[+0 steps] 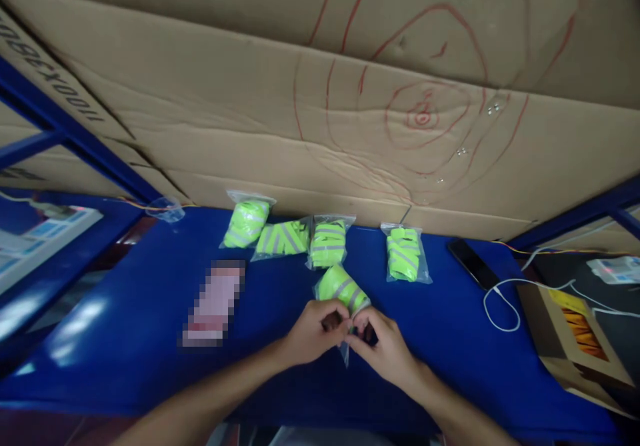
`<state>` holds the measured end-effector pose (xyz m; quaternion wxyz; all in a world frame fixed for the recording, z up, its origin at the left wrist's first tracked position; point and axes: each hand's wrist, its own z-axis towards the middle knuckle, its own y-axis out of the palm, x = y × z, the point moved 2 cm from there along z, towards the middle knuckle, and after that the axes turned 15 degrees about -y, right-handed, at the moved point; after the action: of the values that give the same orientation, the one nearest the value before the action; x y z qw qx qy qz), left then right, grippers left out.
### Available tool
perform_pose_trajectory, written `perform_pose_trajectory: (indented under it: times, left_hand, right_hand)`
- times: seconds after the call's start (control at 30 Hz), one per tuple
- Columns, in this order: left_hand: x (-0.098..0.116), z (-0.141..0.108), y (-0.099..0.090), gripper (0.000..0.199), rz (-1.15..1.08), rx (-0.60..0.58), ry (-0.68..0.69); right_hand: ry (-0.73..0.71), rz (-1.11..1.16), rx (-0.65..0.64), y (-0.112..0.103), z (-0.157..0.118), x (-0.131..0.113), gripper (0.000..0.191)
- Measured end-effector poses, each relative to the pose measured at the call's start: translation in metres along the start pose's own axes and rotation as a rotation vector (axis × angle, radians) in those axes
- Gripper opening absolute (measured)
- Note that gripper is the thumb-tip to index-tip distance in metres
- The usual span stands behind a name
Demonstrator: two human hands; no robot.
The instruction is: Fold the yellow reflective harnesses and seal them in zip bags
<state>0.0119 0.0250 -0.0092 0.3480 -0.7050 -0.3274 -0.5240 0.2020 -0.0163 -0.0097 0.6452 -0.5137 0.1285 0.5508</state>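
Both my hands meet at the open end of a clear plastic bag (347,353) low in the middle of the view. Inside it lies a rolled neon-yellow reflective strap (343,287) with grey stripes. The fingers of my left hand (320,333) pinch the bag's edge. My right hand (383,343) pinches the same edge close beside it, fingertips nearly touching. A small dark bit shows between the fingertips, too small to name. Behind my hands lie more bagged straps: one bag (327,243) just beyond, two to the left (283,239), and another bag (404,254) to the right.
A blue table (150,313) carries everything. A pixelated pinkish item (214,305) lies left. At right are a black phone (473,264) with a white cable (505,329) and an open cardboard box (565,346). A cardboard wall (240,113) with red rings stands behind; a power strip (50,246) sits left.
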Motion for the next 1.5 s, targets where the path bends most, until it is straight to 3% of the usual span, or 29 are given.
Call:
perform_pose_trajectory:
  times: [0.2, 0.7, 1.0, 1.23, 1.5]
  left_hand:
    - [-0.005, 0.005, 0.000, 0.026, 0.083, 0.057, 0.022]
    - [-0.005, 0.007, -0.004, 0.025, 0.226, 0.052, 0.092]
    - [0.000, 0.004, -0.002, 0.026, 0.148, 0.052, 0.023]
    - [0.005, -0.001, -0.001, 0.036, -0.016, 0.031, -0.107]
    - [0.003, 0.005, 0.005, 0.038, -0.085, 0.035, -0.075]
  right_hand:
    - [0.038, 0.024, -0.009, 0.003, 0.003, 0.007, 0.015]
    - [0.068, 0.099, 0.005, 0.003, 0.006, 0.007, 0.011]
    - [0.097, 0.193, 0.053, -0.005, 0.011, 0.006, 0.022]
    - [0.160, 0.313, 0.058, -0.003, 0.011, 0.011, 0.032]
    - [0.111, 0.241, 0.020, -0.004, 0.008, 0.012, 0.030]
